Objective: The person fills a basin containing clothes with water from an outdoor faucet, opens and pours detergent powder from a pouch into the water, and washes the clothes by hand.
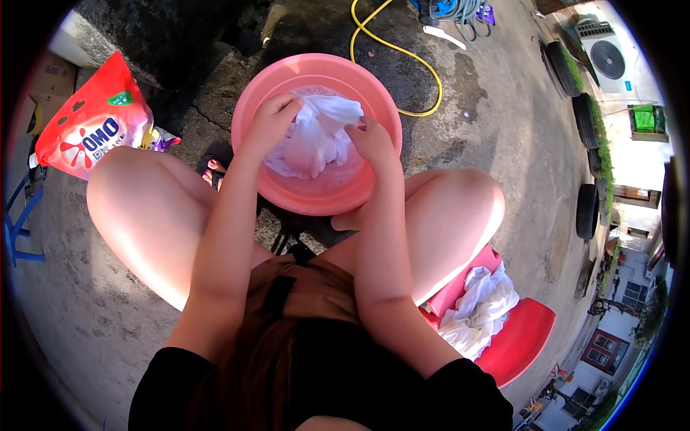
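Observation:
A wet white cloth garment (316,140) is stretched between my two hands over a pink plastic basin (309,206). My left hand (272,123) pinches its upper left edge, and my right hand (372,138) grips the upper right corner. The lower part of the cloth hangs bunched into the cloudy, sudsy water (334,178). The exact kind of garment cannot be made out. Both forearms reach forward between my bent knees, with the basin on the ground just in front of me.
A red OMO detergent bag (93,136) stands at the left. A yellow hose (429,72) curves behind the basin's right side. More white cloth (478,305) lies on a red plastic chair (525,337) at my right. A blue metal frame (23,230) is at far left.

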A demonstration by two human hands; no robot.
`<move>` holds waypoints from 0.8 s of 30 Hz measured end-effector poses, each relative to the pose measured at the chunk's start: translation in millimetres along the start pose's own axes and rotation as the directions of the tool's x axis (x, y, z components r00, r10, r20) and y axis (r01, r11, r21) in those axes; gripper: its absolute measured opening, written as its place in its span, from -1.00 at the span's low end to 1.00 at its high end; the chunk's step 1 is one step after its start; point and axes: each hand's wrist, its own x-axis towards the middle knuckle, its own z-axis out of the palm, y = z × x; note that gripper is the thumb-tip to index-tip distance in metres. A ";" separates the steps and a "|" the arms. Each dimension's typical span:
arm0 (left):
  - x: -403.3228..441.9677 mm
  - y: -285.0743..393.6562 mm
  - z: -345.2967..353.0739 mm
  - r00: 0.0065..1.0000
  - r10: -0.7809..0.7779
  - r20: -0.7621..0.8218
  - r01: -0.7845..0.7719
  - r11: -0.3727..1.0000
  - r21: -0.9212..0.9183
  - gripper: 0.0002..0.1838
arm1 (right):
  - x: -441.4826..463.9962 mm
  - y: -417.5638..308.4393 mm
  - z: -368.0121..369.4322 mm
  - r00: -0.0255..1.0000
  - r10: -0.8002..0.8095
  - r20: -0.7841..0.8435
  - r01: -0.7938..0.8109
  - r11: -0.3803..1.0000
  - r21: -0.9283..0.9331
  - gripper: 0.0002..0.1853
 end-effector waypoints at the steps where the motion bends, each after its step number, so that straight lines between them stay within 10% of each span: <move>1: -2.3 5.5 1.7 1.000 -0.009 -0.021 0.007 0.994 -0.113 -0.78 | -2.0 0.4 3.6 0.993 0.100 0.057 -0.090 0.982 -0.166 -0.50; 4: -9.1 26.8 5.0 1.000 -0.013 -0.018 0.006 0.948 -0.317 -0.77 | 3.7 14.3 19.0 0.940 0.100 0.327 -0.006 0.961 -0.275 -0.46; 7: -14.2 42.7 7.6 1.000 0.010 0.003 -0.007 0.879 -0.477 -0.76 | 5.9 25.1 44.2 0.963 -0.154 0.221 0.208 0.948 -0.241 -0.54; 14: -17.7 56.8 -4.3 0.994 -0.001 -0.108 -0.064 0.796 -0.602 -0.76 | 15.1 20.7 41.0 0.987 -0.111 0.115 0.113 0.994 -0.011 -0.76; 17: -12.6 53.2 -11.7 0.936 -0.043 -0.350 -0.087 0.934 -0.347 -0.76 | 24.5 29.1 38.9 0.990 -0.116 -0.078 0.125 0.985 0.116 -0.74; 24: 3.2 14.5 -27.8 0.949 0.077 -0.305 -0.047 0.994 0.103 -0.73 | 28.7 27.7 36.0 0.977 -0.051 -0.208 0.149 0.859 0.491 -0.72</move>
